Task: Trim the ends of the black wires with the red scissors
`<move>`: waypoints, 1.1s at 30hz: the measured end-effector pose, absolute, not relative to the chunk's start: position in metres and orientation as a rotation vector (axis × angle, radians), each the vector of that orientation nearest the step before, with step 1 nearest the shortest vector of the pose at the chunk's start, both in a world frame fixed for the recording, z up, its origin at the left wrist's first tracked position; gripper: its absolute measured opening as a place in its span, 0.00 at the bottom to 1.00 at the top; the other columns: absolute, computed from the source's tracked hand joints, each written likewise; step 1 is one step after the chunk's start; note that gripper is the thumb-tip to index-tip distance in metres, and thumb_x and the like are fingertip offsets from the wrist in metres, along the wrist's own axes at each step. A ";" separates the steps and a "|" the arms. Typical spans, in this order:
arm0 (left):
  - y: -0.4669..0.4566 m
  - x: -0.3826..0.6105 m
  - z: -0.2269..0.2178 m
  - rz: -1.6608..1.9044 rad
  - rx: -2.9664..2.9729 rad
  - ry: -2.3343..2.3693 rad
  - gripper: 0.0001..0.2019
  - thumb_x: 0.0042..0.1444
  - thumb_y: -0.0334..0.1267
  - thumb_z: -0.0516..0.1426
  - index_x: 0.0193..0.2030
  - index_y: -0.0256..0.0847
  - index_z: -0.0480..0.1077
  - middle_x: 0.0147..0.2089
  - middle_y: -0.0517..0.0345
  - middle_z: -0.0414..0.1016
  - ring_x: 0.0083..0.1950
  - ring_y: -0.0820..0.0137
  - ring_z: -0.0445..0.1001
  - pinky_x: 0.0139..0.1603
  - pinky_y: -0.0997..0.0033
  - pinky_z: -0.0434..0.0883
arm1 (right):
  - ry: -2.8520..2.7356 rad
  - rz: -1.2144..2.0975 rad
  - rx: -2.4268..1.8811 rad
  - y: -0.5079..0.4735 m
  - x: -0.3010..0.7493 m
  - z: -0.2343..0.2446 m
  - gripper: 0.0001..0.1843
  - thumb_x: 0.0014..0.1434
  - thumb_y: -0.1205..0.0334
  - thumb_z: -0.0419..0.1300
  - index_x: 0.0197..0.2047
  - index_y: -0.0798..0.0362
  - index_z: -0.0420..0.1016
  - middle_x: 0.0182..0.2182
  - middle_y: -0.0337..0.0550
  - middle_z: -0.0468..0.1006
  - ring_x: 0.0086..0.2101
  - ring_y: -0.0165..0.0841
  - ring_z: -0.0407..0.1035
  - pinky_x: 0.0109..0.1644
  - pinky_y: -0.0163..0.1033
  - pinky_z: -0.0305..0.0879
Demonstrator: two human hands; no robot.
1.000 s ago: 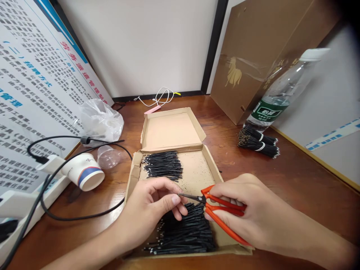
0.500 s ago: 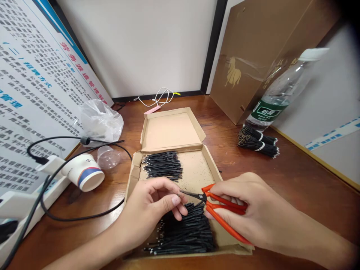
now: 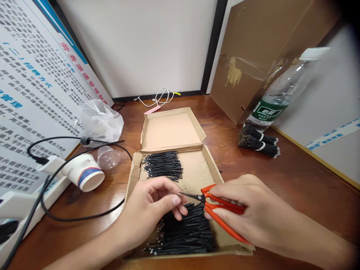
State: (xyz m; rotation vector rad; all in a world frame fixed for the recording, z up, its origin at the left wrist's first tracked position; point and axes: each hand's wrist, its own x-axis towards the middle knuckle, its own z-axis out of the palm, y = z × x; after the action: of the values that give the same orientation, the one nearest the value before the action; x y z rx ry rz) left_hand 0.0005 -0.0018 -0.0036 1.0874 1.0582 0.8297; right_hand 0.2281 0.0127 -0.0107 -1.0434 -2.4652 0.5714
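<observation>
From afar I see the left hand (image 3: 161, 198) pinching a thin, mostly hidden dark wire (image 3: 179, 194) above the open brown cardboard box (image 3: 198, 161), the right hand (image 3: 249, 206) gripping orange-handled metal scissors (image 3: 201, 198) whose points, so near that pinch, could cut a finger if they slip.

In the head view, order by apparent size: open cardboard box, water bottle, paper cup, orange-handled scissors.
1. Open cardboard box
2. Water bottle
3. Unsure: paper cup and orange-handled scissors; the scissors are longer but thin, partly hidden.
</observation>
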 end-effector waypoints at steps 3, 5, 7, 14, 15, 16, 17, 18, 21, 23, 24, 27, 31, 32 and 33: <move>-0.002 0.001 -0.003 0.825 1.090 1.064 0.08 0.54 0.35 0.64 0.31 0.33 0.71 0.28 0.50 0.81 0.27 0.71 0.76 0.31 0.72 0.72 | -2.449 0.591 -1.079 0.011 0.229 -0.009 0.07 0.59 0.65 0.60 0.29 0.52 0.74 0.19 0.34 0.72 0.21 0.28 0.60 0.30 0.35 0.58; -0.002 0.001 -0.002 0.827 1.089 1.062 0.08 0.54 0.36 0.64 0.31 0.33 0.71 0.28 0.50 0.81 0.27 0.71 0.76 0.31 0.72 0.72 | -2.434 0.612 -1.112 0.010 0.229 -0.009 0.06 0.59 0.63 0.61 0.30 0.52 0.75 0.20 0.35 0.74 0.24 0.30 0.64 0.30 0.35 0.59; -0.002 0.001 -0.002 0.829 1.083 1.058 0.08 0.54 0.36 0.64 0.31 0.33 0.71 0.28 0.50 0.81 0.27 0.71 0.76 0.31 0.72 0.72 | -2.425 0.621 -1.124 0.010 0.229 -0.009 0.05 0.59 0.63 0.61 0.31 0.52 0.76 0.22 0.37 0.75 0.27 0.32 0.66 0.30 0.34 0.60; -0.003 0.000 -0.003 0.829 1.093 1.060 0.08 0.54 0.35 0.64 0.31 0.33 0.71 0.28 0.50 0.81 0.26 0.71 0.76 0.30 0.73 0.72 | -2.449 0.557 -1.020 0.012 0.227 -0.010 0.07 0.59 0.69 0.58 0.30 0.53 0.75 0.19 0.35 0.73 0.20 0.28 0.60 0.29 0.35 0.57; -0.003 0.000 -0.003 0.830 1.093 1.063 0.08 0.54 0.35 0.64 0.31 0.33 0.71 0.28 0.50 0.81 0.26 0.71 0.76 0.30 0.73 0.72 | -2.443 0.554 -1.026 0.012 0.227 -0.010 0.06 0.59 0.68 0.59 0.30 0.53 0.75 0.19 0.35 0.73 0.21 0.28 0.61 0.29 0.35 0.57; -0.003 0.000 -0.004 0.831 1.095 1.066 0.08 0.54 0.35 0.63 0.31 0.33 0.71 0.28 0.50 0.81 0.26 0.71 0.76 0.30 0.73 0.72 | -2.435 0.555 -1.039 0.012 0.227 -0.010 0.06 0.58 0.67 0.59 0.31 0.53 0.75 0.20 0.35 0.73 0.22 0.28 0.61 0.30 0.35 0.57; -0.003 0.000 -0.004 0.830 1.098 1.069 0.07 0.54 0.35 0.63 0.31 0.33 0.71 0.27 0.50 0.81 0.26 0.71 0.76 0.30 0.73 0.72 | -2.428 0.560 -1.045 0.012 0.227 -0.010 0.06 0.58 0.67 0.60 0.29 0.53 0.74 0.19 0.35 0.71 0.22 0.28 0.61 0.30 0.34 0.57; -0.003 0.000 -0.004 0.828 1.102 1.073 0.07 0.55 0.35 0.63 0.31 0.34 0.71 0.28 0.50 0.81 0.26 0.71 0.76 0.30 0.73 0.72 | -2.426 0.574 -1.039 0.013 0.227 -0.010 0.07 0.58 0.66 0.60 0.28 0.53 0.73 0.19 0.34 0.69 0.22 0.28 0.59 0.29 0.34 0.56; -0.003 -0.001 -0.002 0.812 1.192 1.119 0.06 0.56 0.35 0.61 0.32 0.35 0.71 0.28 0.52 0.81 0.27 0.69 0.76 0.30 0.72 0.73 | -2.411 0.635 -0.969 0.016 0.226 -0.009 0.13 0.60 0.67 0.57 0.23 0.53 0.67 0.16 0.30 0.59 0.19 0.26 0.48 0.24 0.34 0.49; -0.004 -0.004 0.001 0.800 1.412 1.214 0.04 0.58 0.34 0.60 0.32 0.36 0.73 0.28 0.54 0.80 0.27 0.69 0.76 0.28 0.73 0.73 | -2.362 0.626 -0.943 0.019 0.225 -0.008 0.14 0.60 0.67 0.57 0.22 0.53 0.67 0.16 0.30 0.55 0.19 0.26 0.44 0.23 0.35 0.46; -0.003 -0.005 0.003 0.801 1.586 1.276 0.04 0.59 0.32 0.59 0.32 0.37 0.75 0.28 0.55 0.80 0.27 0.70 0.76 0.28 0.75 0.72 | -2.331 0.608 -0.952 0.020 0.225 -0.008 0.13 0.60 0.67 0.57 0.23 0.53 0.68 0.16 0.30 0.55 0.20 0.26 0.43 0.23 0.36 0.46; 0.000 -0.012 0.008 0.856 2.155 1.391 0.05 0.57 0.29 0.60 0.32 0.38 0.76 0.30 0.56 0.80 0.29 0.70 0.77 0.32 0.75 0.71 | -2.260 0.574 -0.987 0.024 0.226 -0.006 0.11 0.59 0.66 0.58 0.24 0.54 0.71 0.17 0.30 0.56 0.19 0.26 0.44 0.23 0.36 0.45; 0.010 -0.018 -0.001 0.712 2.481 1.397 0.07 0.59 0.27 0.58 0.32 0.38 0.75 0.35 0.55 0.77 0.32 0.70 0.76 0.32 0.75 0.70 | -2.217 0.574 -1.004 0.025 0.228 -0.007 0.09 0.58 0.67 0.59 0.26 0.55 0.74 0.17 0.31 0.57 0.19 0.25 0.47 0.23 0.35 0.45; 0.012 -0.019 -0.005 0.670 2.499 1.411 0.09 0.59 0.25 0.56 0.33 0.38 0.76 0.36 0.55 0.76 0.31 0.70 0.75 0.31 0.74 0.69 | -2.209 0.569 -1.000 0.025 0.228 -0.007 0.09 0.57 0.67 0.59 0.25 0.56 0.74 0.17 0.31 0.57 0.19 0.25 0.46 0.23 0.35 0.45; 0.013 -0.019 -0.010 0.599 2.501 1.425 0.09 0.60 0.25 0.55 0.33 0.38 0.76 0.35 0.55 0.74 0.31 0.70 0.74 0.31 0.73 0.69 | -2.203 0.563 -0.999 0.025 0.228 -0.008 0.10 0.57 0.67 0.60 0.24 0.56 0.73 0.17 0.31 0.56 0.19 0.25 0.46 0.23 0.35 0.44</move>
State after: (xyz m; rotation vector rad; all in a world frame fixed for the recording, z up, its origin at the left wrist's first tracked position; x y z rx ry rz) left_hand -0.0194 0.0133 -0.0102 2.5008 1.4250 0.5990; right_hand 0.2281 0.0252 -0.0078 -0.9991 -2.2027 0.5629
